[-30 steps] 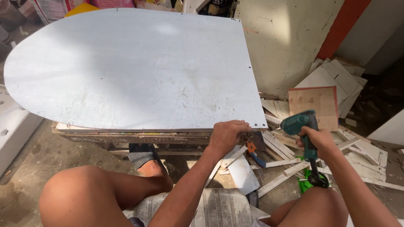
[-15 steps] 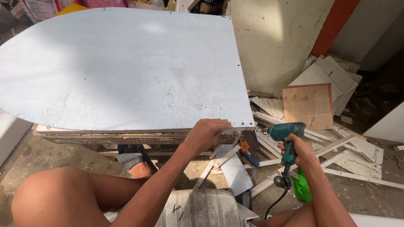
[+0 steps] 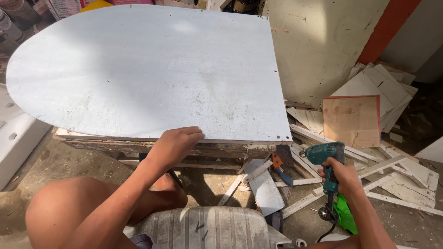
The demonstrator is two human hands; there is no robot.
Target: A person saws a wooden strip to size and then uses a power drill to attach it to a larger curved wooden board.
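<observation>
A large white board, rounded at its left end, lies flat on a stack of wooden panels. My left hand grips the board's near edge, fingers curled over the top. My right hand holds a teal electric drill by its handle, low to the right of the board, above the scrap wood on the ground. The drill's cord hangs down by my forearm. My bare knee is at the lower left.
Scrap strips and offcuts litter the ground on the right. A square plywood piece leans there. A pale wall stands behind. A white ribbed seat is under me, and a white block at the left.
My left hand has slid left along the board's near edge. My right hand has brought the drill lower and further from the board corner. The camera has shifted.
</observation>
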